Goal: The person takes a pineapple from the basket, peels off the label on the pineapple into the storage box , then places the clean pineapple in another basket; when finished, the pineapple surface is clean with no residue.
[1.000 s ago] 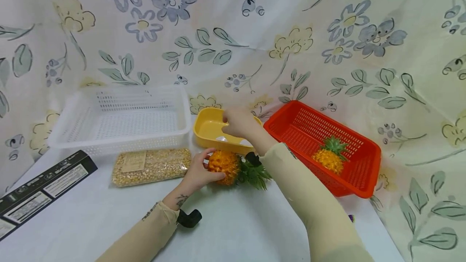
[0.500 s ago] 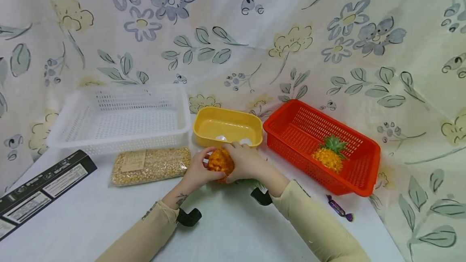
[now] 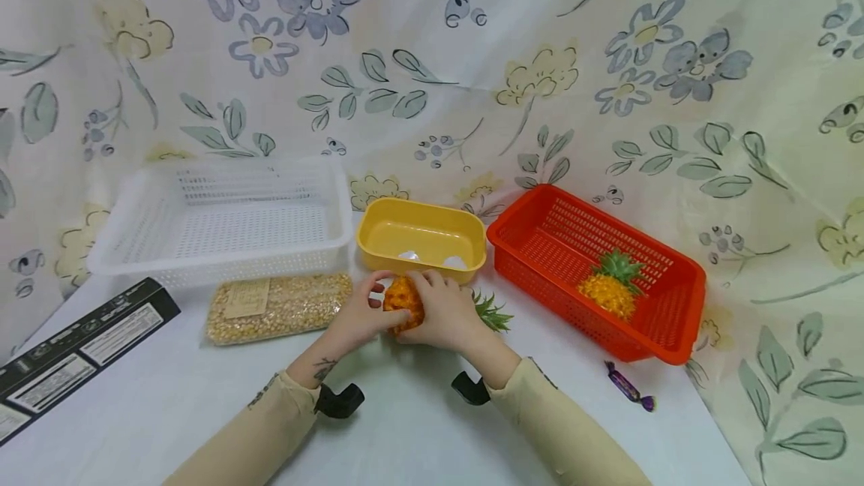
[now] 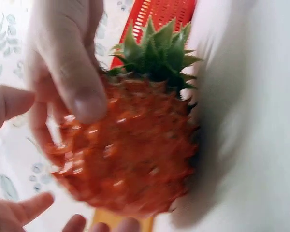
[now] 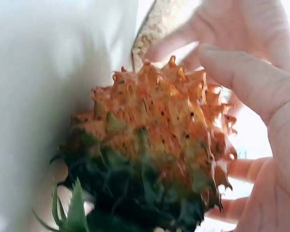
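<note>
An orange pineapple (image 3: 403, 304) lies on its side on the white table, its green crown (image 3: 491, 313) pointing right. My right hand (image 3: 445, 313) grips it from the crown side; in the right wrist view the thumb lies along the spiky skin (image 5: 154, 116) and the fingers reach round the far side. Near the base end is my left hand (image 3: 358, 313), thumb and fingers spread. The left wrist view shows these fingers (image 4: 34, 205) a little apart from the fruit. In the red basket (image 3: 533, 268) lies a second, paler pineapple (image 3: 610, 297).
Behind the hands stands a yellow tub (image 3: 421, 227) with white spots inside. A white basket (image 3: 229, 253) and a bag of corn kernels (image 3: 283, 308) are at left, beside a black box (image 3: 81, 355). A purple wrapped candy (image 3: 629, 385) lies at right.
My right hand has come down from over the yellow tub and taken hold of the pineapple. The pineapple has shifted slightly left, and my left hand has moved left a little.
</note>
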Available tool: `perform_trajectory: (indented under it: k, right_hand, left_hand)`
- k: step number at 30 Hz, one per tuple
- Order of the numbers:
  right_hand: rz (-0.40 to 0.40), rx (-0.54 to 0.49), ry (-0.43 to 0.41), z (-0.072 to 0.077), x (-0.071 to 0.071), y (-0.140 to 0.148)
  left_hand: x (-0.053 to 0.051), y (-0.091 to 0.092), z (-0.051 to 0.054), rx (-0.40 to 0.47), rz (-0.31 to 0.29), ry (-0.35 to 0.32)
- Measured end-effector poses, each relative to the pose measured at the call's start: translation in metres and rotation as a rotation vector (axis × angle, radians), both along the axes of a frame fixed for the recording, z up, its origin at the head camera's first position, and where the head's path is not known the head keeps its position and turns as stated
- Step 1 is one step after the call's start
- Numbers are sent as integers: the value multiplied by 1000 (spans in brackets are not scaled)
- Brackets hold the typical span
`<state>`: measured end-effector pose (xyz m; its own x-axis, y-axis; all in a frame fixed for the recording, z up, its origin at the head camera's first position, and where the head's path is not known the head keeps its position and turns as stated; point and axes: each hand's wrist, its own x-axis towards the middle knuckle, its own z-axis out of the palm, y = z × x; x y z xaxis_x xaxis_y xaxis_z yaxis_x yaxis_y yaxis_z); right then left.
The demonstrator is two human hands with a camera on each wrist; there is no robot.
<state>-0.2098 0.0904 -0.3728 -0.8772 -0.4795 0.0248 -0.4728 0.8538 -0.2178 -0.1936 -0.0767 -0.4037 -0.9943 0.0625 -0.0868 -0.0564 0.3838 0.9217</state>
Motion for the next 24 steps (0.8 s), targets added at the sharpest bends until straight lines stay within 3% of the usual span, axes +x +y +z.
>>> perform_trajectory:
  k: [3, 6, 11, 13, 17, 20, 24]
  right_hand:
    - [-29, 17, 14, -2, 2, -5]
    - [-46, 31, 26, -3, 4, -9]
    - [-51, 45, 40, -4, 4, -11]
    - [-49, 46, 36, -4, 4, -12]
    - [-50, 48, 24, -4, 3, -14]
    - [-56, 52, 20, -2, 4, -16]
    - [-62, 60, 7, 0, 6, -20]
  left_hand:
    - [8, -17, 14, -11, 88, 22]
    - [15, -41, 23, 70, 206, 76]
    - [23, -89, 25, 172, 431, 101]
    - [20, -112, 15, 183, 512, 100]
    - [2, -162, -23, 214, 603, 132]
    - [-13, -188, -49, 306, 648, 182]
    - [-20, -194, -57, 465, 737, 267]
